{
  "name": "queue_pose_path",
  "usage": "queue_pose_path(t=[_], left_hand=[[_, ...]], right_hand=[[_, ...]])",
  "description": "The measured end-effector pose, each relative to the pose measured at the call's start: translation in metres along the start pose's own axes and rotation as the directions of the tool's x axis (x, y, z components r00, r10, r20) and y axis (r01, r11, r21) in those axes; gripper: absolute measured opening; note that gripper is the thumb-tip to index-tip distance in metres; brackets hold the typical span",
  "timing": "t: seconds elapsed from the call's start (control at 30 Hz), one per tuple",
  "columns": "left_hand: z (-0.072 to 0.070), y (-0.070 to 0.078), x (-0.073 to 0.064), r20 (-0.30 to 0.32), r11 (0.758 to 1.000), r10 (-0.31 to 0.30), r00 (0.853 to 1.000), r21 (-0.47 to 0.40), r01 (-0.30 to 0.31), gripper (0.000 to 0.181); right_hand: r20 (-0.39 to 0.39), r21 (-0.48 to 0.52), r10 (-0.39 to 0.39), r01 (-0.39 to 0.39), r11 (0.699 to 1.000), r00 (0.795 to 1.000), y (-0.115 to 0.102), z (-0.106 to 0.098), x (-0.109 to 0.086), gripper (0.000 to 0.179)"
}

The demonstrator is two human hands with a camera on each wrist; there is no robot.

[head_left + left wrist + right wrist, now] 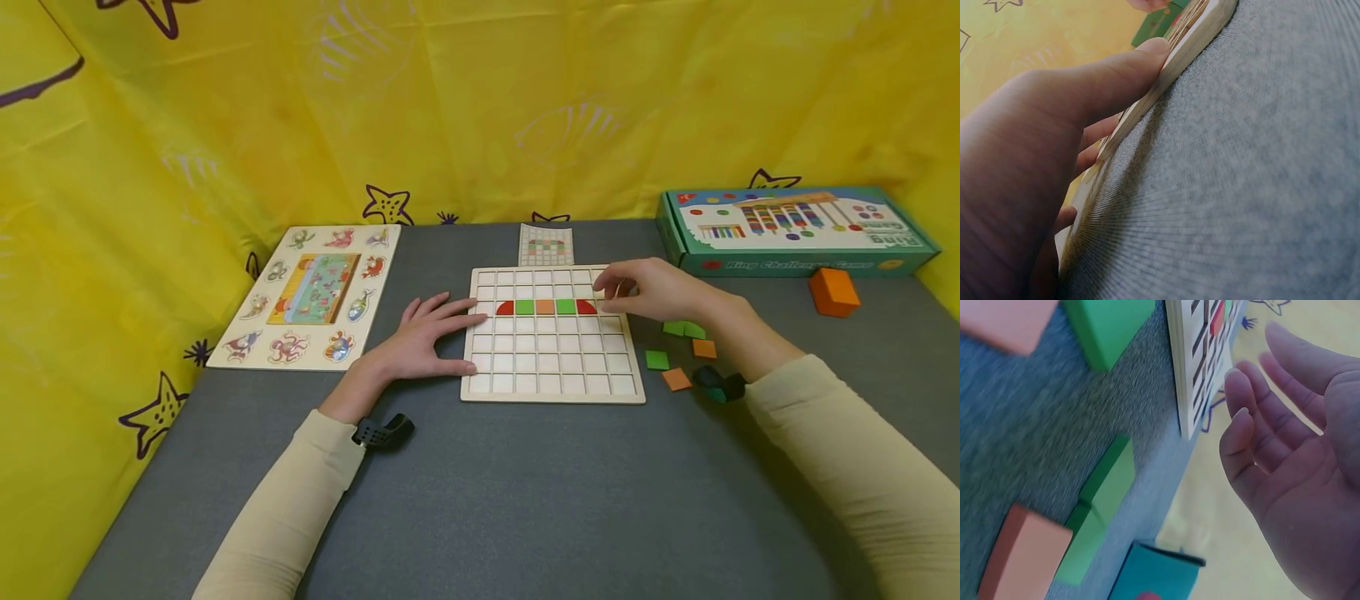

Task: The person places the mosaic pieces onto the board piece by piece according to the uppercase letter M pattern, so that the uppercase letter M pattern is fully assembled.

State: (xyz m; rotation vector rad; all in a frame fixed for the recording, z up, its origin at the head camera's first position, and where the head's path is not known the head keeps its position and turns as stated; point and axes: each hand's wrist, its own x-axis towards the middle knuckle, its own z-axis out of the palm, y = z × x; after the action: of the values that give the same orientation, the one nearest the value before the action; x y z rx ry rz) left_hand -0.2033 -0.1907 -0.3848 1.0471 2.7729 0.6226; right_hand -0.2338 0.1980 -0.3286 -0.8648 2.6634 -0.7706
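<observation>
A wooden grid board point(551, 362) lies on the table. One row holds a red rounded piece point(506, 308), a green square point(524, 307), an orange square point(544, 307), another green square point(565, 307) and a second red rounded piece point(586, 307). My left hand point(423, 340) rests at the board's left edge, fingers spread and thumb against the side. Over the upper right corner hovers my right hand point(648, 289); its fingers are loosely bent, with nothing between them in the right wrist view. A small pattern card point(546, 247) touches the board's far edge.
Loose green point(657, 360) and orange tiles point(677, 380) lie right of the board, below the right forearm. An orange block point(834, 292) stands before a green game box point(798, 233). At the left lies a sea-animal picture board point(258, 337). Yellow cloth point(480, 108) hangs behind.
</observation>
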Motion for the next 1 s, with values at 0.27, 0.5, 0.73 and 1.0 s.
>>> queue_pose_path(t=[0.27,0.5,0.73,1.0], left_hand=[[0.0,-0.001,-0.001,0.001,1.0,0.001,1.0,0.008,-0.001,0.079],[0.002,-0.002,-0.001,-0.001,1.0,0.004,1.0,-0.001,-0.004,0.079],[0.0,-0.002,-0.001,-0.003,1.0,0.001,1.0,0.008,-0.001,0.079],[0.001,-0.002,-0.001,-0.001,1.0,0.001,1.0,-0.001,-0.001,0.079]], right_hand=[[-0.014,0.001,0.03,-0.03,1.0,0.999,0.006,-0.005,-0.018,0.028],[-0.003,0.013,0.045,-0.045,0.999,0.999,0.017,-0.007,-0.035,0.031],[-0.007,0.0,0.043,-0.043,0.999,0.999,0.028,-0.009,-0.047,0.031],[-0.011,-0.044,0.075,-0.076,0.996,0.997,0.039,-0.008,-0.055,0.031]])
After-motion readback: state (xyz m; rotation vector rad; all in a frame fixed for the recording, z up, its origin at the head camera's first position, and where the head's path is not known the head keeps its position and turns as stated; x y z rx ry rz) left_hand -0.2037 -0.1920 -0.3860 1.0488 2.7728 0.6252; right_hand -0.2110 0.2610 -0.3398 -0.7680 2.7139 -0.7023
